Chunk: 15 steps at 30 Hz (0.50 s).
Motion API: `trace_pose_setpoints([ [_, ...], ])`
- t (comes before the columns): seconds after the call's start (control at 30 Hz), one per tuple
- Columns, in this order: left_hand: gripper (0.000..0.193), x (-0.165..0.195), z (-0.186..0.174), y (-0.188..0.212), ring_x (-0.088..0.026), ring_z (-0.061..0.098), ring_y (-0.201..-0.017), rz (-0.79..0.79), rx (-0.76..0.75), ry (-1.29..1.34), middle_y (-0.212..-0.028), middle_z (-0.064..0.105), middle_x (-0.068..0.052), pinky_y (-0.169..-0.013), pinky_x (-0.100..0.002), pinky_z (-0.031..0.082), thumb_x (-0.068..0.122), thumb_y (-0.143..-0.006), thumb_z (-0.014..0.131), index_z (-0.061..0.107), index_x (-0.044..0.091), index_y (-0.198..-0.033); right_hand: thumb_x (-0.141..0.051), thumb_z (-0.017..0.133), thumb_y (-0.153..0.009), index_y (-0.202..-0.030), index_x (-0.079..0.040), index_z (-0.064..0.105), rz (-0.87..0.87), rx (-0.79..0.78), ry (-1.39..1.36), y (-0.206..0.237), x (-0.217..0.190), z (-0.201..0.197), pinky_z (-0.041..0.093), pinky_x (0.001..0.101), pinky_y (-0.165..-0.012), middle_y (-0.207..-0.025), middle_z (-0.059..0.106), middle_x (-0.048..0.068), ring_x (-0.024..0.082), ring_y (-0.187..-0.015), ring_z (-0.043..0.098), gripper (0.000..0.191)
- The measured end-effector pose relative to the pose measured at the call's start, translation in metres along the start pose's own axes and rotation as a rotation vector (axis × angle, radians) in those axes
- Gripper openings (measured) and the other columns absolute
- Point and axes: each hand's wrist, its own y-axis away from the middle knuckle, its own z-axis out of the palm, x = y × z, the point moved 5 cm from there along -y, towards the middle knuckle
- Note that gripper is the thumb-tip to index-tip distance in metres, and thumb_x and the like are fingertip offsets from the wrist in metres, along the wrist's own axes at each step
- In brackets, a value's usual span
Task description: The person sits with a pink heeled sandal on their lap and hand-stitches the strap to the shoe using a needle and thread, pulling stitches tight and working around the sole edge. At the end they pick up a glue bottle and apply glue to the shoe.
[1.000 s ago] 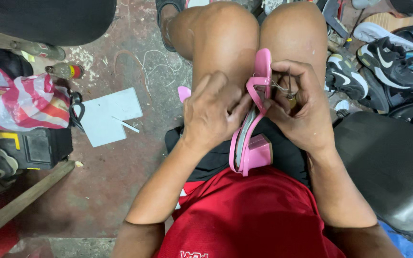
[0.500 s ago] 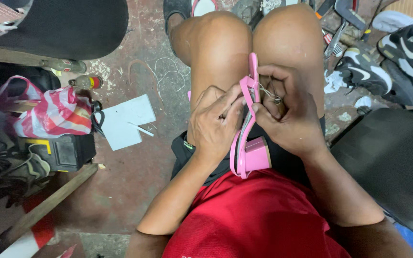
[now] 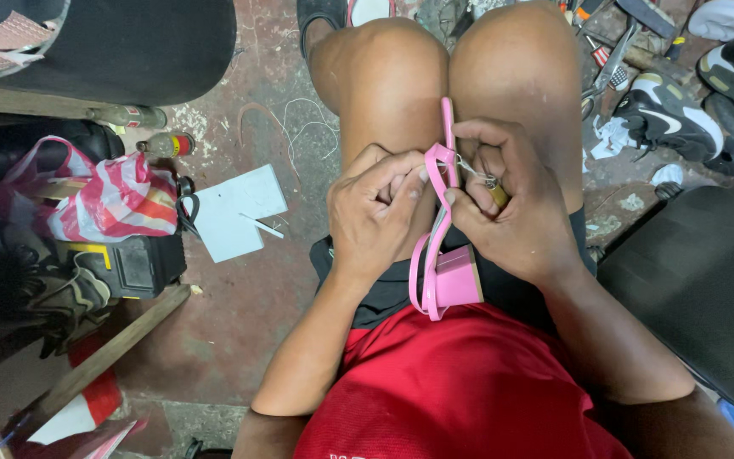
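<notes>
A pink block-heeled sandal (image 3: 443, 272) stands on edge between my knees, heel toward my red shirt. My left hand (image 3: 375, 217) pinches the sandal's pink strap from the left side. On the right, my right hand (image 3: 507, 208) grips a small tool with a brass-coloured handle (image 3: 498, 194); its thin metal tip meets the strap near the top. White thread runs at the strap by the tool tip. Both hands press against the sandal from opposite sides.
A white sheet (image 3: 235, 212) lies on the red floor to the left, beside a striped plastic bag (image 3: 95, 200) and a black and yellow box (image 3: 133, 263). Black sneakers (image 3: 673, 110) and pliers (image 3: 609, 76) lie at right. A black seat (image 3: 698, 280) stands close by.
The view has shifted and closed in on my lap. My hands stay on the sandal, and my right hand has worked the tool closer to the strap's top.
</notes>
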Motion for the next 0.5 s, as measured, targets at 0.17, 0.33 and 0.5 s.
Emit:
trace_pose_setpoints([
  [0.17, 0.015, -0.005, -0.013, 0.0, -0.011, 0.054, -0.06, 0.007, 0.003, -0.001, -0.073, 0.055, -0.004, -0.059, -0.028, 0.044, 0.004, -0.089, 0.078, 0.076, 0.01, -0.102, 0.007, 0.071, -0.089, -0.136, -0.001, 0.049, 0.009, 0.024, 0.019, -0.001, 0.001, 0.003, 0.032, 0.0222, -0.056, -0.072, 0.042, -0.002, 0.003, -0.061, 0.038, 0.053],
  [0.33, 0.014, -0.007, -0.021, 0.007, -0.009, 0.055, -0.063, 0.018, 0.033, -0.034, -0.076, 0.056, -0.003, -0.06, -0.024, 0.044, 0.003, -0.09, 0.076, 0.074, 0.008, -0.103, 0.011, 0.07, -0.088, -0.138, -0.001, 0.049, 0.027, 0.009, -0.08, -0.002, 0.004, 0.009, 0.032, 0.0209, -0.059, -0.08, 0.043, -0.003, 0.004, -0.064, 0.036, 0.055],
  [0.5, 0.011, -0.03, -0.023, 0.007, -0.006, 0.05, -0.063, -0.137, -0.027, 0.199, -0.079, 0.058, -0.001, -0.059, -0.024, 0.04, 0.002, -0.093, 0.075, 0.076, 0.006, -0.103, 0.013, 0.068, -0.09, -0.138, 0.0, 0.047, 0.02, 0.025, -0.134, -0.004, 0.004, 0.016, 0.032, 0.0199, -0.062, -0.086, 0.046, -0.004, 0.004, -0.067, 0.037, 0.054],
])
